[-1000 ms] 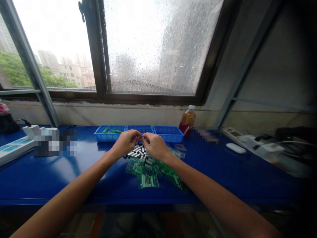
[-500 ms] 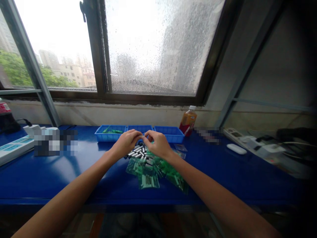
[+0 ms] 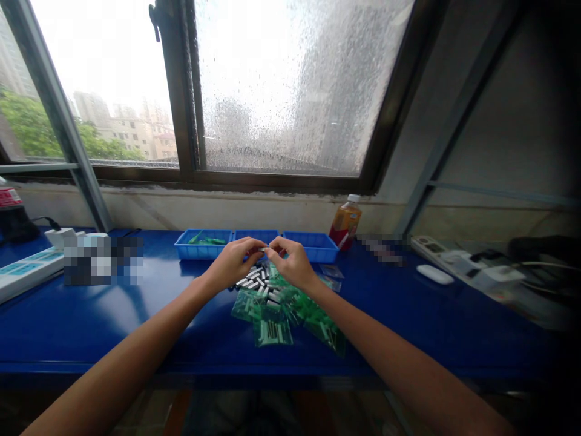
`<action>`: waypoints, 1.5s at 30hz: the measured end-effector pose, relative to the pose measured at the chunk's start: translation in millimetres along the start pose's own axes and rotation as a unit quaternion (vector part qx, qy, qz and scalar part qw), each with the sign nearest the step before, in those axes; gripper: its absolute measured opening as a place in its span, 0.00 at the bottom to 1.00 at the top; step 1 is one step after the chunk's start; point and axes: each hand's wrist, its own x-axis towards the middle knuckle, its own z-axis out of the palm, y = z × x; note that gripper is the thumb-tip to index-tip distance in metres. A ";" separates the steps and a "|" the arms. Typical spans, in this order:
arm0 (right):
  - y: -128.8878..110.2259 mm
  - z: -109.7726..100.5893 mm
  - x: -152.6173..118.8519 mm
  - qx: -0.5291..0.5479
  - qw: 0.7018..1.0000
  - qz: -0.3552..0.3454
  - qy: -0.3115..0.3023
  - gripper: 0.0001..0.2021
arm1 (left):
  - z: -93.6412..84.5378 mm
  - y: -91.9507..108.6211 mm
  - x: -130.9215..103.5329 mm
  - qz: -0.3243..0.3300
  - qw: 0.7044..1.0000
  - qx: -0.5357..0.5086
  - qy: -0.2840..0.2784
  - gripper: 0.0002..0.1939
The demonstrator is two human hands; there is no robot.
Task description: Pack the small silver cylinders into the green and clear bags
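Note:
My left hand (image 3: 235, 259) and my right hand (image 3: 293, 261) meet fingertip to fingertip above the table, both closed in a pinch. A small pale piece (image 3: 264, 249) shows between the fingertips, too small to identify. Below the hands lies a pile of short silver-and-black cylinders (image 3: 255, 278). Green parts in clear plastic bags (image 3: 313, 315) lie under and beside my right wrist. Nearer the table's front edge, a small clear bag (image 3: 272, 332) holds several thin pieces.
Behind the hands stand three blue trays in a row; the left tray (image 3: 200, 250) holds green pieces. A drink bottle (image 3: 346, 221) stands behind the right tray (image 3: 320, 253). A power strip (image 3: 31, 266) lies at left, a white oval object (image 3: 434, 274) at right.
The fingertips have shifted slightly, and the pale piece between them now shows more clearly. The bags, cylinders and trays stay where they were.

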 end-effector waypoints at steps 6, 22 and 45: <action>3.8 1.3 0.5 0.000 1.000 0.002 0.022 0.11 | 2.0 -0.8 -0.8 0.020 0.998 0.047 -0.043 0.10; 5.8 -10.2 -0.8 -0.193 0.971 -0.124 -0.070 0.06 | -2.9 -2.0 -0.5 -0.050 0.987 0.102 -0.117 0.18; 12.4 -3.7 -1.9 -0.132 0.984 -0.106 -0.058 0.11 | -2.3 -5.3 -2.3 -0.026 0.995 0.046 -0.079 0.12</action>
